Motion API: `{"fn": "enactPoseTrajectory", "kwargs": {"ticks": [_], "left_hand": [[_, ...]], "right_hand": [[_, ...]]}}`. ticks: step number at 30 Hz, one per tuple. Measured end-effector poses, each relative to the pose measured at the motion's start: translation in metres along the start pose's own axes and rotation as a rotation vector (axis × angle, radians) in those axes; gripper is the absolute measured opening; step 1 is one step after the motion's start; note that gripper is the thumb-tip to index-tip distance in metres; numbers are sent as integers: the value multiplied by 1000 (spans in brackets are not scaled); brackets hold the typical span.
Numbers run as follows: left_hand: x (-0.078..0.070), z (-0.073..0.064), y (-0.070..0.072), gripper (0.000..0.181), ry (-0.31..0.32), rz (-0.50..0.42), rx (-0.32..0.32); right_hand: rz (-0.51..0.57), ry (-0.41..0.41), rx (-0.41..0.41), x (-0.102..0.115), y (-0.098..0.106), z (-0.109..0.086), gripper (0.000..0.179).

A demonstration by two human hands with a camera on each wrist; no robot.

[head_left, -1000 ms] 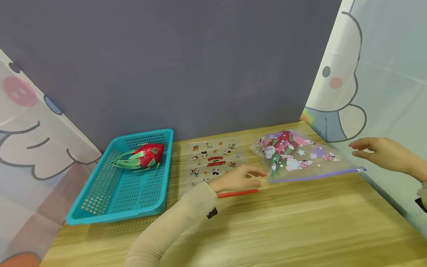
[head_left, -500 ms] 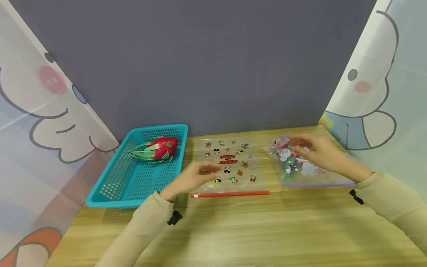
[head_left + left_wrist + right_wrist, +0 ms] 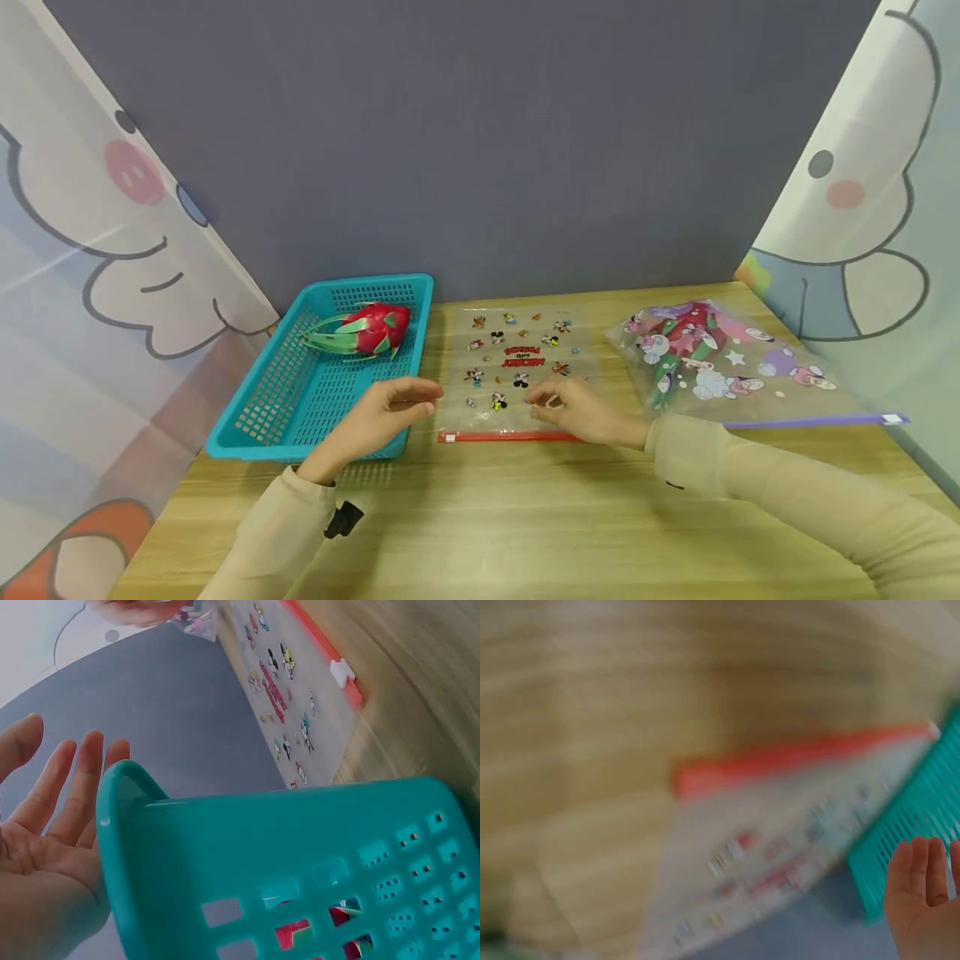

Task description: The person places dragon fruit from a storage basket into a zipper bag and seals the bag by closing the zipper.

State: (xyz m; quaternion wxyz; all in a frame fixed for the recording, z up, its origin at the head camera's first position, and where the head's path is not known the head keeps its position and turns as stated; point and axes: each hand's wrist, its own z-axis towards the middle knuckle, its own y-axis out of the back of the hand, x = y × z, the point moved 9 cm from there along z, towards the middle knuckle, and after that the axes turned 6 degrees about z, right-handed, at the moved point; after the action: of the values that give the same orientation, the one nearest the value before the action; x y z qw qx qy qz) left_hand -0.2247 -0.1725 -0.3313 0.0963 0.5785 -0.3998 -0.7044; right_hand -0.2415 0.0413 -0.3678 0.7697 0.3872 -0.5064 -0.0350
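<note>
In the head view my left hand (image 3: 381, 414), fingers loosely bent, hovers by the near right corner of a turquoise plastic basket (image 3: 255, 454). The left wrist view shows its palm beside the basket rim, holding nothing. A red dragon fruit (image 3: 384, 327) with green scales lies in the basket. My right hand (image 3: 581, 410) is over the lower part of a flat clear zip bag (image 3: 461, 383) with cartoon prints and a red slider strip, its fingers bent and nothing visible between them. At right lies a purple-edged zip bag (image 3: 757, 404) with a red and green thing inside.
The wood-grain table (image 3: 480, 517) runs up to a grey panel (image 3: 480, 150) at the back. Printed cartoon curtains (image 3: 832, 275) hang at both sides. The basket sits left of the red-edged bag, and the purple-edged bag lies near the right table edge.
My left hand has moved left, from the red-edged bag to the basket corner. My right hand has come left across the purple-edged bag to over the red-edged one. The head view has shifted.
</note>
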Motion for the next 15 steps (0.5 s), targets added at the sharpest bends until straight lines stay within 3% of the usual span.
{"fn": "enactPoseTrajectory", "kwargs": {"ticks": [5,15], "left_hand": [[0,-4,-2,34,-9,-13,-2],[-1,-8,-13,34,-16,-46,14]], "right_hand": [[-171,31,52,-20,-21,-3,22],[-222,25,85,-35,-33,-3,28]]}}
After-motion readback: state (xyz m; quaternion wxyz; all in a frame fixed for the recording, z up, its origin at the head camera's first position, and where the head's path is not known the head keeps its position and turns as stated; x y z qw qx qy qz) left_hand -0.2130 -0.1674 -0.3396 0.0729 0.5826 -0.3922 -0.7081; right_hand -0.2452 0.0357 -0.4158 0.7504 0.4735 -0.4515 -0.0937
